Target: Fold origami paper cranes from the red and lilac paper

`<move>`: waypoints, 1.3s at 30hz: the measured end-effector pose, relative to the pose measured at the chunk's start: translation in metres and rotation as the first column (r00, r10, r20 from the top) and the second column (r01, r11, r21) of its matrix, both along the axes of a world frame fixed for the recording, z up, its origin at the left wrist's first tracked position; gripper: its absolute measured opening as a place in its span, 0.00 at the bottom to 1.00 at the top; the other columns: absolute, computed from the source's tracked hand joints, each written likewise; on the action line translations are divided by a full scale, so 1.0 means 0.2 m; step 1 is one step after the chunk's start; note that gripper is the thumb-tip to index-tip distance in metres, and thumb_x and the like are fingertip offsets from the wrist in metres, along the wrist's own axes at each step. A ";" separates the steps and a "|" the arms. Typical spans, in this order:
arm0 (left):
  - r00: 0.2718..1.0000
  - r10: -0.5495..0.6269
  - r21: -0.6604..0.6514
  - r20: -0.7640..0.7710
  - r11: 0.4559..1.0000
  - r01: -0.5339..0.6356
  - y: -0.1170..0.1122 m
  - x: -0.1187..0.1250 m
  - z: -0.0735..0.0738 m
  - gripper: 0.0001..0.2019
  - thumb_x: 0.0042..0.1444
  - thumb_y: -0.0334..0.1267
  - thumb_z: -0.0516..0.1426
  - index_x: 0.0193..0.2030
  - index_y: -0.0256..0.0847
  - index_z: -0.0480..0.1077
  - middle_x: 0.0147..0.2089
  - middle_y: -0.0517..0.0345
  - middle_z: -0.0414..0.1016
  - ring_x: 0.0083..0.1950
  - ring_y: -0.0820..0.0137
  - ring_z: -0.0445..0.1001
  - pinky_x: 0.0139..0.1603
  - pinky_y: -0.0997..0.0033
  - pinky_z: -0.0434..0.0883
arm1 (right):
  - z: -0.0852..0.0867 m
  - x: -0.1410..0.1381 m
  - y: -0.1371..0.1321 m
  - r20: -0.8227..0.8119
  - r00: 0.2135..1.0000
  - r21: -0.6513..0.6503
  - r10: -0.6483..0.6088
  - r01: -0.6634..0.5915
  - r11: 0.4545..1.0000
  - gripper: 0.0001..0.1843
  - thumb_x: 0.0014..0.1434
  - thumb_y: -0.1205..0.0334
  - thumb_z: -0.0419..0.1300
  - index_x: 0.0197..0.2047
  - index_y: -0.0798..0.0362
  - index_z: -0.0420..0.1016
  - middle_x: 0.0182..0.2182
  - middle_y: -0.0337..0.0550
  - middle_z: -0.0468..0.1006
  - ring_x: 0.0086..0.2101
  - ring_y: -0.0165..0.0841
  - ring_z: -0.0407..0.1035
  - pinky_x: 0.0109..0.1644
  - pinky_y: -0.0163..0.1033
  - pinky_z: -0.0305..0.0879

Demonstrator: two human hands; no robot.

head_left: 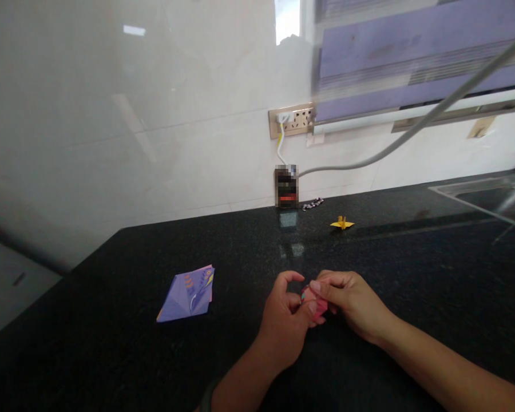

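My left hand [283,323] and my right hand [352,303] meet over the black countertop [111,355]. Both pinch a small folded pink paper [315,301] between thumbs and fingertips. Most of the paper is hidden by my fingers. To the left of my hands lies a folded purple patterned paper [189,294], flat on the counter. A small yellow origami figure [342,223] stands further back, beyond my right hand.
A dark small device [286,186] leans against the white wall, plugged by a white cable into a socket strip [292,120]. A small beaded item [312,203] lies beside it. A grey cable [412,134] crosses the upper right. A sink edge [480,197] is at right.
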State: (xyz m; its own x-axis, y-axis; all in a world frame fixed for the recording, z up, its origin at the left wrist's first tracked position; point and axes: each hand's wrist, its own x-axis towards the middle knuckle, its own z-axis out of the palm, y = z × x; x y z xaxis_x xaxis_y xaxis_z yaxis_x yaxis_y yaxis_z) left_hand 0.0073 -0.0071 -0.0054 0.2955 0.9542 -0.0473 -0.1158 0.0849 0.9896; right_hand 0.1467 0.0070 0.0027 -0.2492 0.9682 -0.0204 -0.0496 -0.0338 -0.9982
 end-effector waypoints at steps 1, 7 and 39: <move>1.000 -0.002 -0.005 -0.005 1.000 0.002 0.00 0.00 0.00 0.17 0.49 0.36 0.55 0.43 0.40 0.53 0.23 0.62 0.72 0.24 0.71 0.72 0.26 0.73 0.68 | 0.00 0.00 0.00 -0.006 1.000 -0.003 -0.001 0.001 1.000 0.16 0.51 0.54 0.57 0.20 0.58 0.73 0.18 0.37 0.66 0.19 0.24 0.59 0.20 0.32 0.51; 0.999 -0.013 -0.016 -0.047 1.000 0.012 -0.01 0.00 0.01 0.15 0.49 0.37 0.55 0.42 0.40 0.54 0.21 0.63 0.71 0.23 0.70 0.72 0.26 0.73 0.68 | 0.00 0.02 0.02 -0.137 0.987 -0.099 -0.082 0.069 0.993 0.19 0.52 0.51 0.55 0.22 0.59 0.73 0.16 0.37 0.63 0.16 0.24 0.55 0.19 0.32 0.49; 0.991 0.093 0.133 -0.094 0.988 -0.080 0.00 0.00 0.01 0.10 0.51 0.41 0.54 0.34 0.36 0.71 0.29 0.55 0.73 0.32 0.69 0.70 0.35 0.71 0.67 | -0.01 -0.02 -0.01 -0.067 0.996 0.016 -0.065 0.066 0.998 0.13 0.49 0.55 0.59 0.35 0.53 0.66 0.23 0.37 0.70 0.22 0.27 0.62 0.17 0.28 0.55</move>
